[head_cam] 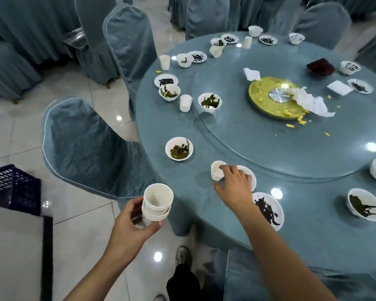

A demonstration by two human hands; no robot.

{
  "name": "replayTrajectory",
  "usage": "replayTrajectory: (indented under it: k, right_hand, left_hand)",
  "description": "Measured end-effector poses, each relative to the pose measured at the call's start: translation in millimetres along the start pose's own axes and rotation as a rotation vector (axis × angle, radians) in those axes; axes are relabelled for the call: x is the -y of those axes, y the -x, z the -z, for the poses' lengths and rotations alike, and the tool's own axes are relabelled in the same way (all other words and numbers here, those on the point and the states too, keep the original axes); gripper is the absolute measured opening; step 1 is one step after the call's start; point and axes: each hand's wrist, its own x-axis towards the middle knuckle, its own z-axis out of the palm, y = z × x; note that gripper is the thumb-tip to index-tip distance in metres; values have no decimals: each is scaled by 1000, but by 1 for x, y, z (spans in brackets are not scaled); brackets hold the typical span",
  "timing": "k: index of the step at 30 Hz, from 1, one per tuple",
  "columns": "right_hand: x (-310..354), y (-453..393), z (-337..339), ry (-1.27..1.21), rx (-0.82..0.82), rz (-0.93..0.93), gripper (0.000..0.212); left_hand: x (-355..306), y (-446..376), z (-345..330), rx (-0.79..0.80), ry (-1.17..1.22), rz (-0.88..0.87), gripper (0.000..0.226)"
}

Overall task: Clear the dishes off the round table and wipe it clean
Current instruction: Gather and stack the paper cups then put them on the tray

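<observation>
The round table (pixel 237 205) has a blue-grey cloth and a glass turntable (pixel 258 144). My left hand (pixel 128 227) grips a stack of white cups (pixel 156 205) off the table's left edge, above the floor. My right hand (pixel 233 185) curls its fingers round a single white cup (pixel 217 170) standing near the table's front edge, partly covering a small white plate (pixel 251 177). Several white bowls with green leftovers, such as one bowl (pixel 179 148), and several dirty plates, such as one plate (pixel 269 210), ring the table.
A gold dish (pixel 269 101) with crumpled napkins (pixel 308 101) sits on the turntable. Covered chairs (pixel 85 148) stand close at the left. A dark plastic crate (pixel 11 187) sits on a cart at the far left. More cups (pixel 185 102) stand further round the table.
</observation>
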Motion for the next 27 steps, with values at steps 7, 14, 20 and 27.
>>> replayTrajectory:
  k: [7,14,20,27]
  right_hand:
    - [-13,-70,-14,149,215,-26,78]
    - [-9,-89,-19,167,241,-57,66]
    - [46,-118,18,-130,114,-98,65]
    - [160,-162,86,-707,77,18,59]
  left_hand:
    - [-17,-62,-4,-40,24,16,65]
    - [-19,-107,5,-26,46,44,65]
    - [-23,-163,22,6,38,26,65]
    - [-37,-232,58,90,78,-34,62]
